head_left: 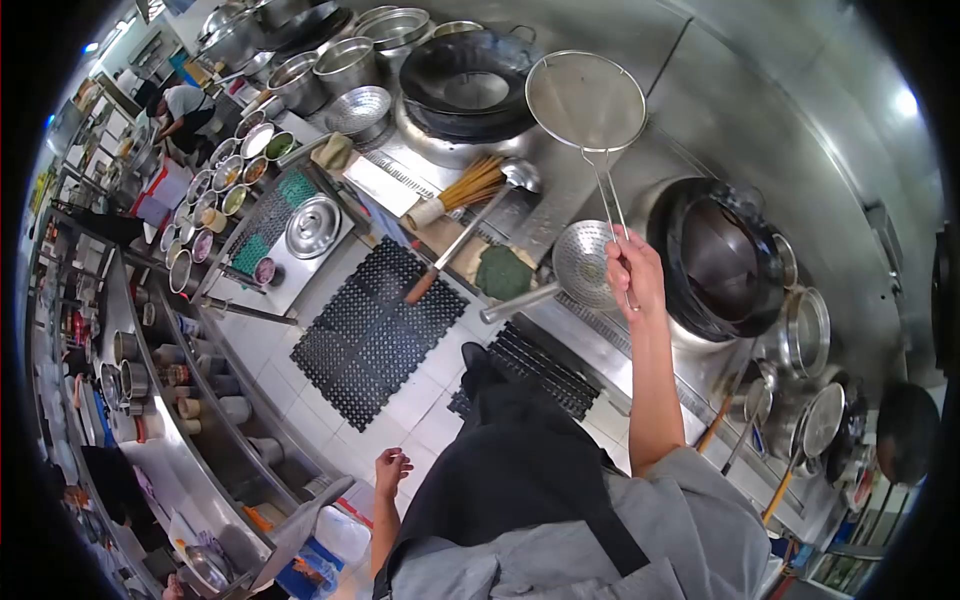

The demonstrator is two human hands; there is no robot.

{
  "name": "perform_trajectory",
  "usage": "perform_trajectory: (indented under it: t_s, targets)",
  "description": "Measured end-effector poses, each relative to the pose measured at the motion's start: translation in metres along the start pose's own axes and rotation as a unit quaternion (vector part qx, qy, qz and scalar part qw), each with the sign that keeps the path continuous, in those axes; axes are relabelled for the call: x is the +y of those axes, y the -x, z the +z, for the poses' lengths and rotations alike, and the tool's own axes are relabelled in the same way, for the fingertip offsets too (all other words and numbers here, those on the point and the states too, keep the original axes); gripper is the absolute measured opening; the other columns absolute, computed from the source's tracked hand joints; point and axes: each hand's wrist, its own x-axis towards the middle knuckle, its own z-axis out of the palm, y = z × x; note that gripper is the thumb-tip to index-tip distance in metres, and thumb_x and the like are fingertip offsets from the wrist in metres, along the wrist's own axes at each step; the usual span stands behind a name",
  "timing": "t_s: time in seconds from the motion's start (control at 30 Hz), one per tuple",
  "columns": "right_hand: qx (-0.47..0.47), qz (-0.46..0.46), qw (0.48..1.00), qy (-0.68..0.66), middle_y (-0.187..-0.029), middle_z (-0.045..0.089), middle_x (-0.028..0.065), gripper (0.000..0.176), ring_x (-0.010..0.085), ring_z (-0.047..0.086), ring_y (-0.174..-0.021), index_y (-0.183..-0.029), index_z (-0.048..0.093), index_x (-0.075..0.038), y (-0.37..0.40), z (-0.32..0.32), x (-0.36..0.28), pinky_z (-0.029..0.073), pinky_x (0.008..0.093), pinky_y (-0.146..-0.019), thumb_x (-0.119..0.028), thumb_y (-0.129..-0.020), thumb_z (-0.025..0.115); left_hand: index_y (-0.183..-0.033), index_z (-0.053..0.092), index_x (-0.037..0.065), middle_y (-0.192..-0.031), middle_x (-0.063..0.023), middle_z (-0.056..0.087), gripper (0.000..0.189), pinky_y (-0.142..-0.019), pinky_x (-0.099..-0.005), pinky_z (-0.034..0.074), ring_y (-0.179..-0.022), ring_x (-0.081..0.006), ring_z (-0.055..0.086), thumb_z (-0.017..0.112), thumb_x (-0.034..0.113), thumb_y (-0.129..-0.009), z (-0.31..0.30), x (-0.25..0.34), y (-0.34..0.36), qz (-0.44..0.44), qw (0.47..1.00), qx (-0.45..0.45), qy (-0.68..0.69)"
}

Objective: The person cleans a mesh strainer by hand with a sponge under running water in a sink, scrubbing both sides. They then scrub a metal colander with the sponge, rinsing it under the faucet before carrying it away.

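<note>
My right hand (636, 270) is closed round the long wire handle of a fine-mesh strainer (586, 100), whose round head is held up over the cooking range. Below that hand lies a perforated metal ladle (578, 250), its thick handle pointing left. To the right of the hand is a large black wok (715, 255). My left hand (393, 470) hangs low beside my black apron (500, 470), away from the counter. Its fingers are loosely curled, and no object shows in them.
A second black wok (470, 75) sits further left. A bamboo brush (465, 190), a long-handled ladle (470, 235) and a green scouring pad (505, 273) lie between. Black rubber mats (375, 330) cover the floor. Seasoning bowls (230, 172) stand left. Another person (188, 110) bends over far left.
</note>
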Motion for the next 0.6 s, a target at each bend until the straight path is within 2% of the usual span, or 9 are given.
perform_trajectory:
  t_s: [0.1,0.17,0.3,0.37,0.6]
  targets:
    - [-0.006,-0.015,1.000,-0.008,-0.078,0.057,0.0062,0.016,0.0065,0.045,-0.046,-0.113,0.051,-0.002,-0.059,0.012,0.026,0.033,0.0199,-0.038,-0.009,-0.099,0.052,-0.107,0.063,0.002,-0.081,-0.0089,0.068,0.020,-0.055,-0.0260,0.050,-0.067,-0.0149,0.066,0.059,0.011,-0.090,-0.012,-0.013,-0.022,0.129,0.978,0.026,-0.164]
    - [0.023,-0.021,1.000,0.004,-0.078,0.056,0.0037,0.012,0.0045,0.043,-0.045,-0.110,0.054,-0.005,-0.085,0.029,0.043,0.031,0.0188,-0.037,-0.012,-0.100,0.052,-0.107,0.064,0.001,-0.081,-0.0091,0.068,0.019,-0.057,-0.0264,0.050,-0.069,-0.0149,0.066,0.060,0.011,-0.090,-0.025,-0.024,-0.030,0.117,0.971,0.034,-0.204]
    - [0.030,-0.005,0.999,0.042,-0.079,0.058,0.0044,0.017,0.0053,0.044,-0.046,-0.114,0.052,-0.002,-0.128,0.055,0.066,0.031,0.0191,-0.037,-0.012,-0.100,0.052,-0.105,0.064,0.001,-0.083,-0.0096,0.068,0.019,-0.061,-0.0272,0.051,-0.072,-0.0150,0.066,0.061,0.011,-0.090,-0.042,-0.024,-0.040,0.017,0.987,0.035,-0.157]
    - [0.023,0.010,0.999,0.044,-0.077,0.058,0.0052,0.021,0.0059,0.044,-0.045,-0.117,0.051,-0.001,-0.140,0.071,0.076,0.032,0.0198,-0.037,-0.010,-0.099,0.053,-0.105,0.065,0.000,-0.084,-0.0098,0.069,0.019,-0.063,-0.0275,0.051,-0.074,-0.0150,0.066,0.061,0.010,-0.089,-0.053,-0.012,-0.046,-0.005,0.989,0.037,-0.140]
    - [-0.019,-0.009,0.999,0.047,-0.075,0.059,0.0065,0.032,0.0071,0.044,-0.041,-0.128,0.047,0.001,-0.147,0.131,0.097,0.032,0.0210,-0.036,-0.012,-0.099,0.053,-0.103,0.066,-0.002,-0.087,-0.0105,0.070,0.018,-0.070,-0.0289,0.053,-0.080,-0.0152,0.066,0.063,0.010,-0.089,-0.084,0.065,-0.129,-0.003,0.993,-0.009,-0.121]
